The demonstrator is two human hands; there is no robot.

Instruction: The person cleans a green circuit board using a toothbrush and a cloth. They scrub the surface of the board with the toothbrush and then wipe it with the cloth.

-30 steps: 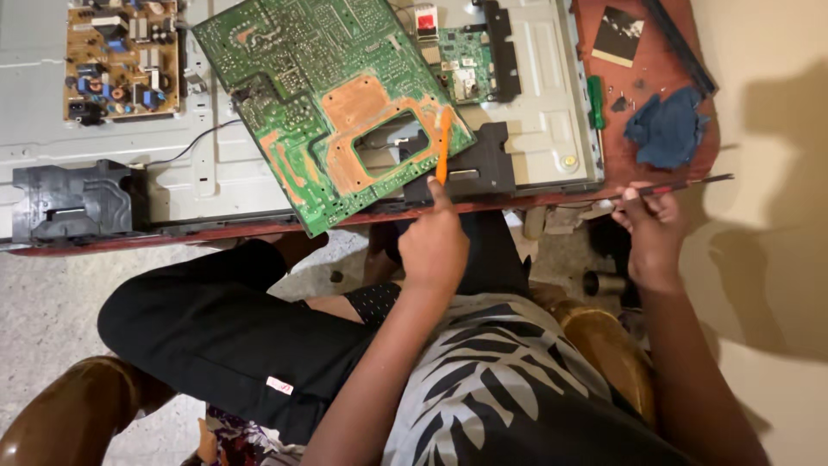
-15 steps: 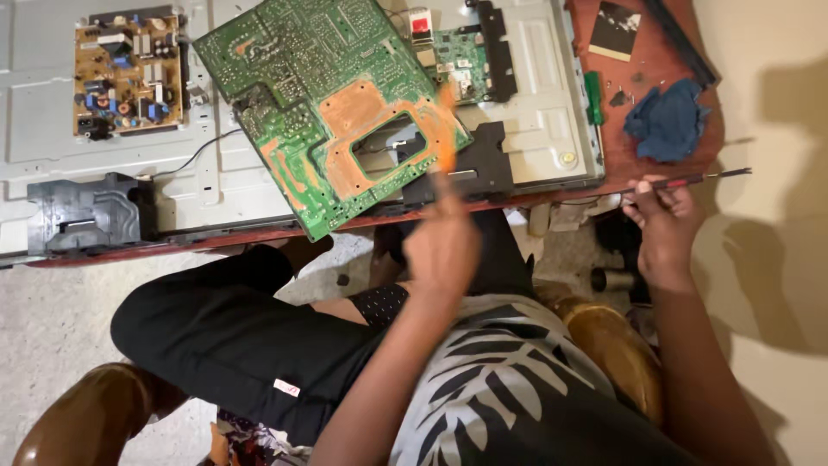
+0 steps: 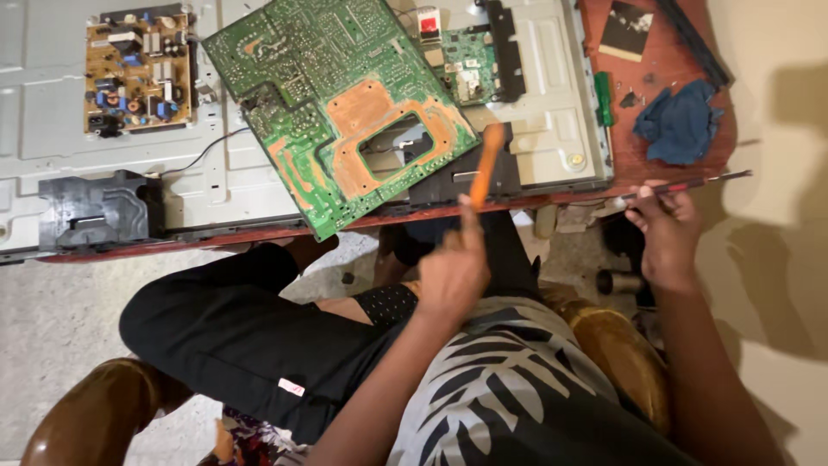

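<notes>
Head view:
Progress: green board (image 3: pixel 336 103) lies loose and tilted on the grey panel (image 3: pixel 552 95); 2 smaller boards remain mounted.
Left hand (image 3: pixel 453 272): fingers closed around an orange tool (image 3: pixel 488 164), tip over the board's edge.
Right hand (image 3: pixel 660 233): pinching a thin red rod (image 3: pixel 690 184).
Textures: flat copper patches, matte plastic, crumpled blue cloth (image 3: pixel 681 121).

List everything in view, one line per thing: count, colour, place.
Large circuit board: one, green with copper patches, tilted on the metal panel.
Small circuit board: one, tan, upper left.
Small green board: one, top centre.
Metal panel: one, grey, across the table.
Black plastic block: one, left edge.
Cloth: one, blue, right on the table.
Table: one, reddish brown.
Orange tool: one, in left hand.
Thin rod tool: one, dark, in right hand.
Left hand: centre.
Right hand: right.
</notes>
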